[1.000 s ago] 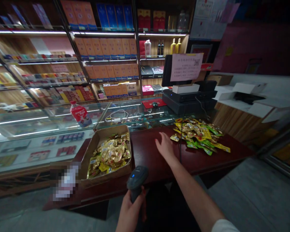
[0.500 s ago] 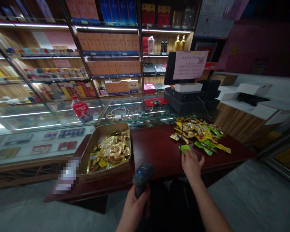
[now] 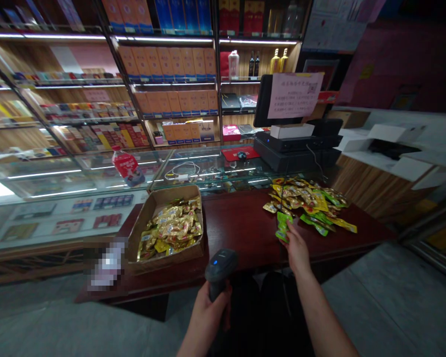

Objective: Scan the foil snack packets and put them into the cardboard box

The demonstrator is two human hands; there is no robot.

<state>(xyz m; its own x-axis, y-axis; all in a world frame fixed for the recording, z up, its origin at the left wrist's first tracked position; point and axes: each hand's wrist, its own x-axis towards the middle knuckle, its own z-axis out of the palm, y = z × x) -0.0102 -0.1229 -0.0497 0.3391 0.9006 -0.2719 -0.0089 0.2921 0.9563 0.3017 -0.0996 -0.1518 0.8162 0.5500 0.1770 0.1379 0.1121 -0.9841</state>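
Observation:
My left hand (image 3: 210, 310) is wrapped round the handle of a dark barcode scanner (image 3: 222, 267), whose head shows a blue light, at the table's front edge. Pinched in the fingers of my right hand (image 3: 297, 247) is a green snack packet (image 3: 283, 226), held at the near side of the pile. Beyond it, a heap of yellow, gold and green snack packets (image 3: 305, 196) lies on the right of the dark red table (image 3: 238, 218). To the left, an open cardboard box (image 3: 200, 238) contains many gold packets (image 3: 176, 223).
Behind the table runs a glass display counter (image 3: 215, 173) with a red-labelled bottle (image 3: 127, 166), a white cable (image 3: 182, 171) and a mouse (image 3: 241, 155). A monitor (image 3: 262, 104) with a taped paper stands above a black cash drawer (image 3: 297, 156). A thin cord hangs near my right hand.
My right hand has closed on the green packet and lifted it, turning it more upright. My left hand with the scanner has hardly moved. The view has shifted slightly.

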